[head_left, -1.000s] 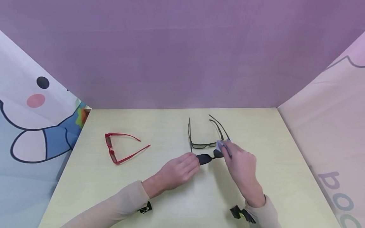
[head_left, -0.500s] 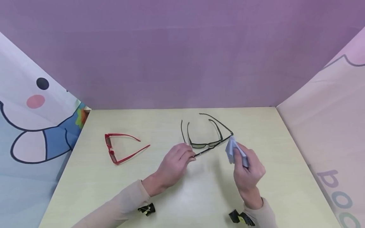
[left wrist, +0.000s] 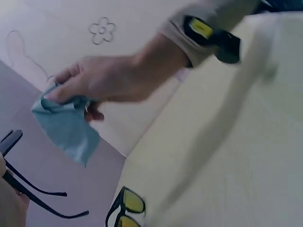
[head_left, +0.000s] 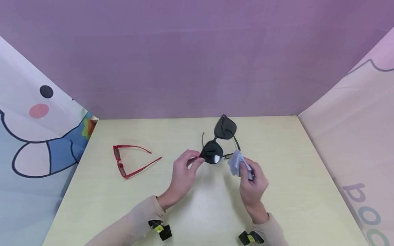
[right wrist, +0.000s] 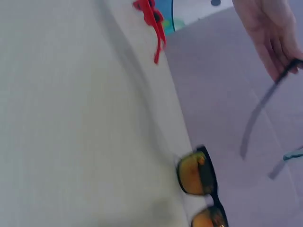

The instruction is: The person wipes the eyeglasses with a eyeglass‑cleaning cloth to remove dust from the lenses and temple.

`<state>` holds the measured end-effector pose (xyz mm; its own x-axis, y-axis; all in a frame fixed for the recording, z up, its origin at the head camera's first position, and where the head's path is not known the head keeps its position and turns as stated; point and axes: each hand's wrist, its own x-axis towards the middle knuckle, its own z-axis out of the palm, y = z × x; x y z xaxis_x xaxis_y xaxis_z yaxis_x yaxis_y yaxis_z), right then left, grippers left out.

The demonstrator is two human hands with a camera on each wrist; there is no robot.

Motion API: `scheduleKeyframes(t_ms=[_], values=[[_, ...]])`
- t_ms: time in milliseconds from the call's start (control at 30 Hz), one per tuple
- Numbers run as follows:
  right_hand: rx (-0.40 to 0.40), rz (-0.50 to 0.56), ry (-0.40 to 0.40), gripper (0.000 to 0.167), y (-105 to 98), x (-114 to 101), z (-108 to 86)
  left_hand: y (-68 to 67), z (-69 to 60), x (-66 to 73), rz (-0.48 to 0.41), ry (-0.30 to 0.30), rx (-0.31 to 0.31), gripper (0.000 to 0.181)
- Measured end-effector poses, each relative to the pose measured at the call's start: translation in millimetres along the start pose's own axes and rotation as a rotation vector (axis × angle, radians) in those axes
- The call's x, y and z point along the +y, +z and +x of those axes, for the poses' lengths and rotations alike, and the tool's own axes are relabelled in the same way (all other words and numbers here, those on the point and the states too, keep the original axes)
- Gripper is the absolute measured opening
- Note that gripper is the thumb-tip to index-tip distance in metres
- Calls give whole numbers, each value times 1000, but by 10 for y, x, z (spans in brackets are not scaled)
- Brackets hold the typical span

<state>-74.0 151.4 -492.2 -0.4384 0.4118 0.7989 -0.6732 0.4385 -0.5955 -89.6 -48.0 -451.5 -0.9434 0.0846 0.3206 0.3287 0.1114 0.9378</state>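
Note:
My left hand [head_left: 182, 174] pinches one corner of a pair of black sunglasses [head_left: 212, 152]. They are raised and tilted, both dark lenses showing in the head view. In my right hand [head_left: 253, 186] is a folded light blue cloth [head_left: 236, 164], gripped between thumb and fingers, just right of the sunglasses and apart from them. The left wrist view has the cloth [left wrist: 68, 127] hanging from that hand, with the sunglasses' temples [left wrist: 40, 198] at lower left. A second black-framed pair of glasses [head_left: 228, 156] stands on the table, partly hidden behind the sunglasses; its lenses [right wrist: 191, 175] look yellow-orange in the right wrist view.
Red-framed glasses [head_left: 120, 160] lie with temples unfolded on the left of the pale table [head_left: 147, 136]. A purple panel [head_left: 197, 68] closes off the back. Printed panels [head_left: 37, 130] stand along both sides.
The right hand has drawn the cloth off the sunglasses, swung right, then come back somewhat left. The left hand has turned the sunglasses up from an edge-on position, so their lenses face the head camera.

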Motion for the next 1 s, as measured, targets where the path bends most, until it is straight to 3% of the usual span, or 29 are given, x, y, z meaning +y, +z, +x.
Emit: scheduleKeyframes(t_ms=[100,200,367,500,600,800,1000], values=[[-68,29,91,14,55,-33,-72,12,18,28,-119,-148,11,10],[-141,52,98,17,135,-93,-92,36,30,54,-233,-258,23,17],[-305,96,-27,28,276,-140,-94,97,30,114,-488,-374,60,17],[-372,80,-123,27,352,-165,-68,121,18,160,-590,-438,82,14],[-398,21,-189,25,364,-163,-23,105,3,182,-624,-458,90,16],[-451,-120,-317,21,256,-35,97,20,-18,187,-666,-421,82,22],[-464,-215,-336,24,152,19,145,-3,-36,174,-678,-400,90,22]])
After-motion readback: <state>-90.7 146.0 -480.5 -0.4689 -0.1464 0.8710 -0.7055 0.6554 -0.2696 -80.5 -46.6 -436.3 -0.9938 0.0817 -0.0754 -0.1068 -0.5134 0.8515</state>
